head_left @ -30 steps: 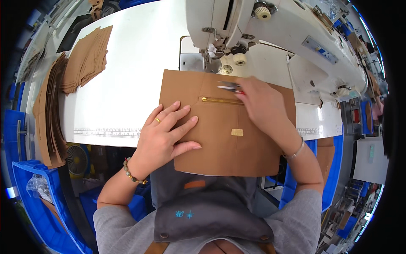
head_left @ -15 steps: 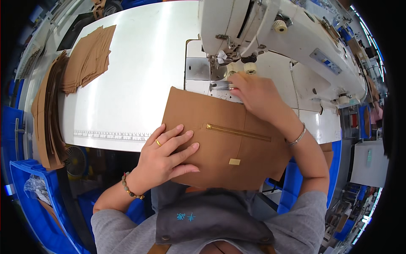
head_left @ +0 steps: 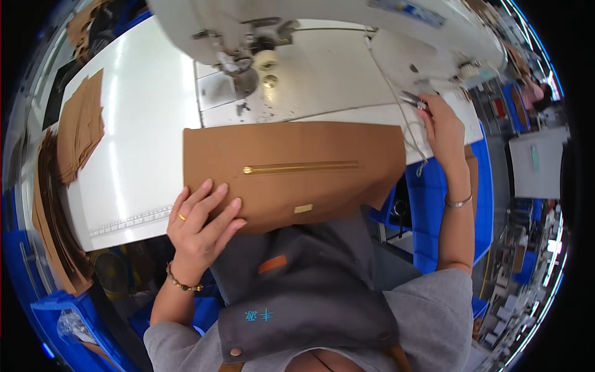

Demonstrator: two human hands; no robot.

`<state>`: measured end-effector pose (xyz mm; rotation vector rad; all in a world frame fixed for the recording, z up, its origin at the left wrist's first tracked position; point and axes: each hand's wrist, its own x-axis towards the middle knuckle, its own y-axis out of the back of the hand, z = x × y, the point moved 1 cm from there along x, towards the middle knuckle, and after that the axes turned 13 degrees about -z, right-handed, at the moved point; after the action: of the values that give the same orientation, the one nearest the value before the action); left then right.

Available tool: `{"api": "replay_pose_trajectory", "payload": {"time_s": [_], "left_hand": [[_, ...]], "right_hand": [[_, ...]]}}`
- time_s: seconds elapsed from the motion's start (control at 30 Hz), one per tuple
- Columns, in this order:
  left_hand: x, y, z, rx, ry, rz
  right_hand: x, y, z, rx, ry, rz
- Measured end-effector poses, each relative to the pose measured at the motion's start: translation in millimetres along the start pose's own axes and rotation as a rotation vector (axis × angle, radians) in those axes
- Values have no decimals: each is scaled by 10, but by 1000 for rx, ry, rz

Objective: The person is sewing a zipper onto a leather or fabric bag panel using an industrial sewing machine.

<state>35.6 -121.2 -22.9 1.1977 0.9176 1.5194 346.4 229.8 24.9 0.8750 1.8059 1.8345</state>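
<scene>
Brown rectangular fabric panel (head_left: 291, 146) with gold zipper (head_left: 304, 167), overhanging front edge of white smooth tabletop (head_left: 139, 161), is steadied by spread left hand (head_left: 201, 226), slippage possibly caused by overhang; silver metal snips (head_left: 413, 99) gripped in closed right hand (head_left: 443, 124).

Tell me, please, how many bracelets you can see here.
2: a beaded bracelet on the wrist of the left hand, and a metal bangle on the wrist of the right hand.
</scene>
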Motion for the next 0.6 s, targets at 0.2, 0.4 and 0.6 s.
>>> {"api": "replay_pose_trajectory", "payload": {"time_s": [0.2,0.4,0.6], "left_hand": [[46,-18,65,21,-23,35],[99,93,222,36,75,-16],[474,133,608,190,169,24]], "right_hand": [[-183,-17,114,41,110,205],[-15,-102,-359,457,225,-178],[-71,85,-694,535,380,-348]]}}
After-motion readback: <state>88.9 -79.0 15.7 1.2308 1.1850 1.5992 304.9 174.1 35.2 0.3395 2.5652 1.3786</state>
